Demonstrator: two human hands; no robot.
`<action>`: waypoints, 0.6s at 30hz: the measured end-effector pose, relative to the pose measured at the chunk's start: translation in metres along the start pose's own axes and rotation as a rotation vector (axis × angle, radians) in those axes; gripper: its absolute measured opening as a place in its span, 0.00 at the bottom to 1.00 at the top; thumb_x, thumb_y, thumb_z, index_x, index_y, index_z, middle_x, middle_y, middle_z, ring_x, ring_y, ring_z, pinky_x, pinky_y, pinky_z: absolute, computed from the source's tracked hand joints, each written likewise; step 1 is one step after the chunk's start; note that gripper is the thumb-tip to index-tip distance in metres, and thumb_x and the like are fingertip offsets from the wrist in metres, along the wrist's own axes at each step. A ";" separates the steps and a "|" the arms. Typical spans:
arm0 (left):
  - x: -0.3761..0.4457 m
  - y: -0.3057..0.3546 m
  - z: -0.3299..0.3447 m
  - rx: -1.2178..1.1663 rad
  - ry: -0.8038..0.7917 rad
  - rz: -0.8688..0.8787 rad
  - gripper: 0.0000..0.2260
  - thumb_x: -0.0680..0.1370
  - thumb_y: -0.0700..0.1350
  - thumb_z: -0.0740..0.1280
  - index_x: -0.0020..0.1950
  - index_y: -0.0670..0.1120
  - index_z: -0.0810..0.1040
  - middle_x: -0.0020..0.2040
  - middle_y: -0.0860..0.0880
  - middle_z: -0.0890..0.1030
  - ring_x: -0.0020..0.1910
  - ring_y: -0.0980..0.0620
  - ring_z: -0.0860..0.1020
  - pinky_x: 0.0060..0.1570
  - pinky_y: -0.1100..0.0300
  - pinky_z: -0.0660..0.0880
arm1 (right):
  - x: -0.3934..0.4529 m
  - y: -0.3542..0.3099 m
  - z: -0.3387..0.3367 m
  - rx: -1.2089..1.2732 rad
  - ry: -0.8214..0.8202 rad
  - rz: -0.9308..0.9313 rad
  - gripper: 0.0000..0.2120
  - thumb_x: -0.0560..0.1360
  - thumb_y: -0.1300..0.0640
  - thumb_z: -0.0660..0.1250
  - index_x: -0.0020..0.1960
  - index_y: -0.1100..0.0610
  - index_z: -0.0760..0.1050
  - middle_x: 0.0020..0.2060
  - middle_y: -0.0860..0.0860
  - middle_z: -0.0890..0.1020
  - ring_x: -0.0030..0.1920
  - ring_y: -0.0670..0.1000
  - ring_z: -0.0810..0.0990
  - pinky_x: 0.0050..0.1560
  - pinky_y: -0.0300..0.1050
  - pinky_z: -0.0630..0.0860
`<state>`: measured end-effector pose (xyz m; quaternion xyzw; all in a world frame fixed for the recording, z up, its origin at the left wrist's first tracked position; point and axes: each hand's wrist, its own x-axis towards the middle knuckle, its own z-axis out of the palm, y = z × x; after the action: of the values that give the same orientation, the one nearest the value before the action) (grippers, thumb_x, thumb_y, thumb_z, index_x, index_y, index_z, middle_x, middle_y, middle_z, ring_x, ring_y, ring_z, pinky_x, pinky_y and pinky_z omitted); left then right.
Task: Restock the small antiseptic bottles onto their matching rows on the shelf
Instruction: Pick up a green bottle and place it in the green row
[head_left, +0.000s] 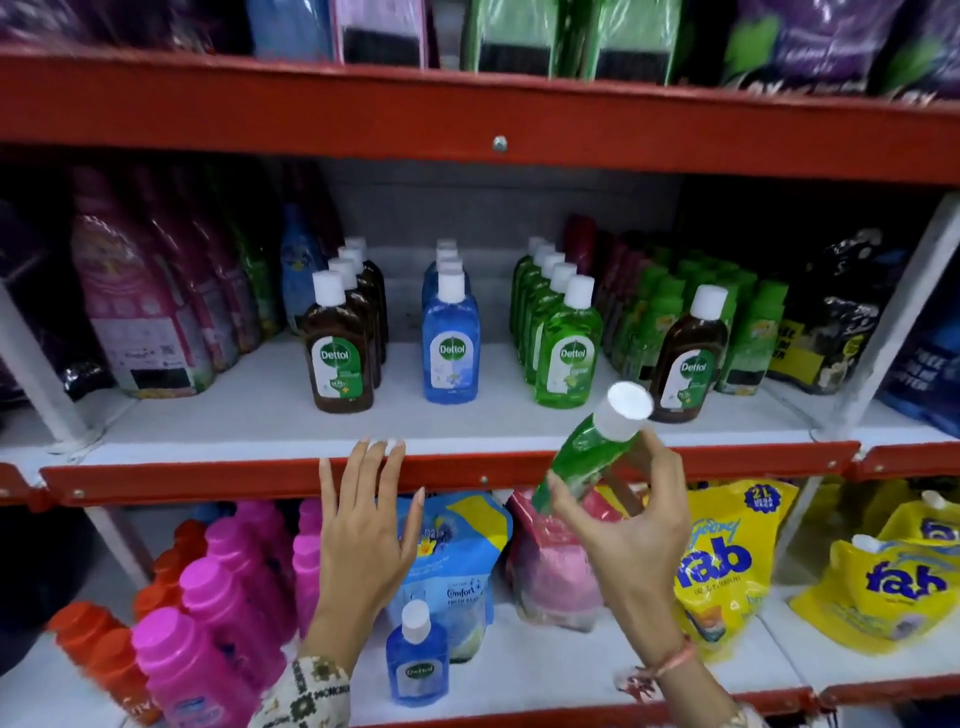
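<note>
My right hand (631, 525) grips a small green antiseptic bottle (587, 452) with a white cap, tilted, in front of the middle shelf's red edge (208, 475). On that shelf stand three rows of small bottles: a brown row (343, 353), a blue row (450, 348) and a green row (569, 353). One lone brown bottle (688, 358) stands to the right of the green row. A single blue bottle (416, 660) stands on the lower shelf. My left hand (363, 535) is open and empty, fingertips at the red shelf edge.
Tall pink refill packs (135, 312) stand left of the brown row, small green bottles (670, 306) and black packs (836, 322) at the right. The lower shelf holds pink bottles (223, 597), a blue pouch (457, 551) and yellow pouches (727, 561). A red upper shelf (467, 114) hangs overhead.
</note>
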<state>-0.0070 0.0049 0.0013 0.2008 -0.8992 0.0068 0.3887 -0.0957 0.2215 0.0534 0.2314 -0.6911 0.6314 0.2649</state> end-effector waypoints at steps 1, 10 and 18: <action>0.000 -0.001 0.001 -0.004 -0.003 0.002 0.24 0.79 0.53 0.57 0.71 0.42 0.69 0.67 0.42 0.75 0.71 0.42 0.69 0.75 0.38 0.55 | 0.011 -0.007 0.000 0.011 0.017 -0.019 0.38 0.59 0.50 0.81 0.66 0.50 0.70 0.54 0.48 0.76 0.55 0.39 0.77 0.53 0.42 0.78; -0.001 -0.004 0.003 -0.008 0.016 0.028 0.24 0.78 0.53 0.57 0.71 0.43 0.70 0.66 0.43 0.76 0.70 0.44 0.70 0.73 0.39 0.56 | 0.090 0.002 0.030 -0.114 0.011 0.063 0.41 0.63 0.48 0.80 0.71 0.54 0.67 0.58 0.49 0.73 0.54 0.47 0.75 0.58 0.47 0.75; -0.001 -0.005 0.006 -0.008 0.070 0.049 0.23 0.78 0.52 0.56 0.70 0.42 0.71 0.65 0.42 0.77 0.70 0.45 0.68 0.74 0.39 0.56 | 0.103 0.032 0.046 -0.213 -0.054 0.129 0.37 0.63 0.48 0.79 0.68 0.55 0.71 0.52 0.50 0.72 0.57 0.55 0.75 0.53 0.42 0.68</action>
<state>-0.0085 -0.0005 -0.0048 0.1770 -0.8897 0.0197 0.4205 -0.1977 0.1802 0.0946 0.1739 -0.7746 0.5637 0.2281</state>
